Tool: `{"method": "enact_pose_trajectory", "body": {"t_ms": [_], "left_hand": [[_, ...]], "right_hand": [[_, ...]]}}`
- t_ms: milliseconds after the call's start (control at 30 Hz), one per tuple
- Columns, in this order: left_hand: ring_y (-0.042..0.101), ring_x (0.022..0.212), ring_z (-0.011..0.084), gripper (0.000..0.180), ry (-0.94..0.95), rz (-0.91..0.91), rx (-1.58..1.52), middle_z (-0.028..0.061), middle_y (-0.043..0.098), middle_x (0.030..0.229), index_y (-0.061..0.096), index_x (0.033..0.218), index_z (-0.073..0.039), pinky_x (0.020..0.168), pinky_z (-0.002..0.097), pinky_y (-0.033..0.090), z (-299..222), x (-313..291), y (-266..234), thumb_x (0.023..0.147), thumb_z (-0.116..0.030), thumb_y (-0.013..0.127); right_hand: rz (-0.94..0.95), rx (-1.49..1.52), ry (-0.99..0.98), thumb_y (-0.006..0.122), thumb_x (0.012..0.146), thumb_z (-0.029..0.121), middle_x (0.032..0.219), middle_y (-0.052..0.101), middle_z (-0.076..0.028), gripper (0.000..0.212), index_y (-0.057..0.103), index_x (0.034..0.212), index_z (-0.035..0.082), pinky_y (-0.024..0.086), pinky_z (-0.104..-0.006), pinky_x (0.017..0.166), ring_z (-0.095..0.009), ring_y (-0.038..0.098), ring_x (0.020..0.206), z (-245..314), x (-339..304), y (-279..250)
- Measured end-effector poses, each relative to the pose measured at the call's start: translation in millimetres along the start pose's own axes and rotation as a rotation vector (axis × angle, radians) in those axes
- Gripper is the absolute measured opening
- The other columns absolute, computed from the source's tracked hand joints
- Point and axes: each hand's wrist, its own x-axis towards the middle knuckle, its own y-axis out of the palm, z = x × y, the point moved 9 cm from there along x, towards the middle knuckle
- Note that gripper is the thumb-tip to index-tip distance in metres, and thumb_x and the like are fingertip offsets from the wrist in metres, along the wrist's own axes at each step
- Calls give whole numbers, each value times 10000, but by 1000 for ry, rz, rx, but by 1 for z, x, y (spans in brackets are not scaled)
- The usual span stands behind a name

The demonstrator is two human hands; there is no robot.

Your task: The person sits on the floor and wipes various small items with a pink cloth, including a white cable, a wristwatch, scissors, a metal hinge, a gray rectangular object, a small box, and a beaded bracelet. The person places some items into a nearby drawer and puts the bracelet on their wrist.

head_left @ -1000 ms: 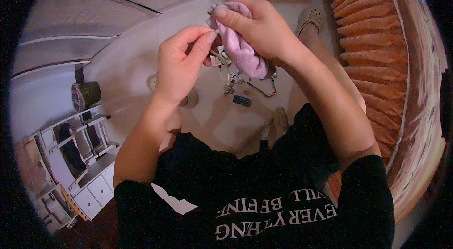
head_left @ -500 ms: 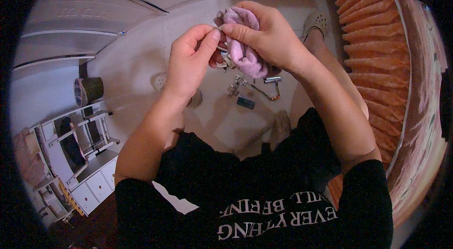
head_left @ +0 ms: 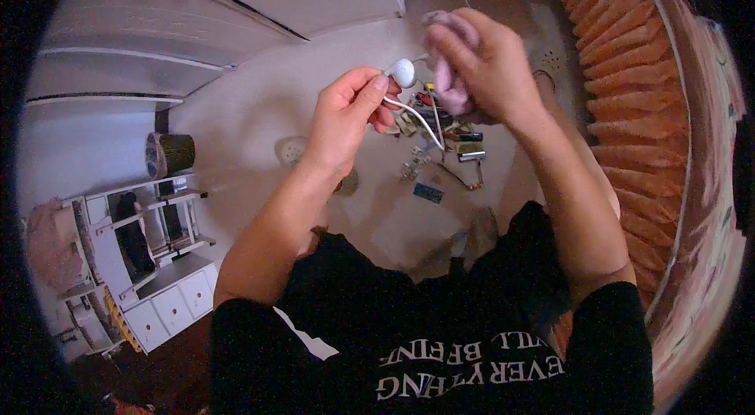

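Between the thumb and fingers of my left hand (head_left: pixel 344 118) is a white earbud (head_left: pixel 403 73), its rounded head pointing up and to the right. A white cord (head_left: pixel 421 116) hangs from it in a curve toward the floor. My right hand (head_left: pixel 499 61), slightly blurred, is wrapped round a bunched pinkish-purple cloth (head_left: pixel 452 85), just right of the earbud. Something thin and pale spans the gap between earbud and cloth; its kind is unclear. Beneath the hands, several small tools and parts (head_left: pixel 472 156) lie on the floor, partly hidden by the cord and right hand.
A small blue board (head_left: pixel 429 192) lies nearer me on the pale floor (head_left: pixel 252 179). Clogs (head_left: pixel 292 150) are on the floor. At left stand a round bin (head_left: pixel 171 156) and a white shelf unit (head_left: pixel 173 309). An orange ruffled bed skirt (head_left: pixel 629 116) runs along the right.
My hands have moved apart, the right one carrying the cloth up and to the right. The earbud and its cord now show at my left fingertips. The view has shifted slightly.
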Motion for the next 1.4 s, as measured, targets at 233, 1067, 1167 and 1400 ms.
{"method": "enact_pose_trajectory", "body": {"t_ms": [233, 1067, 1167, 1400], "left_hand": [[499, 590, 64, 184, 46, -148, -87, 9, 577, 734, 593, 901, -23, 524, 203, 399, -4, 1, -16, 905, -187, 511], [483, 696, 87, 195, -17, -337, -268, 60, 568, 854, 567, 1024, 0, 566, 200, 385, -26, 13, -118, 888, -133, 522], [491, 708, 93, 204, 91, -519, 329, 58, 568, 867, 556, 1072, -50, 579, 220, 393, -49, -2, -97, 879, -99, 509], [562, 702, 197, 281, 572, 85, 676, 63, 607, 846, 563, 1065, -85, 622, 299, 458, -49, -18, 10, 790, -29, 550]], "right_hand": [[422, 302, 192, 607, 829, 345, 685, 619, -48, 336, 633, 859, 12, 456, -271, 569, -79, 538, 646, -12, -18, 39], [717, 364, 185, 572, 866, 233, 642, 605, -30, 205, 617, 825, 37, 448, -262, 536, -94, 540, 574, 8, -51, 66], [733, 482, 354, 573, 875, 220, 709, 598, -4, 208, 612, 882, 16, 439, -216, 579, -62, 517, 627, -6, -56, 69], [731, 761, 583, 590, 861, 258, 738, 616, -8, 233, 617, 875, 27, 429, -205, 536, -68, 523, 593, -7, -65, 80]]}}
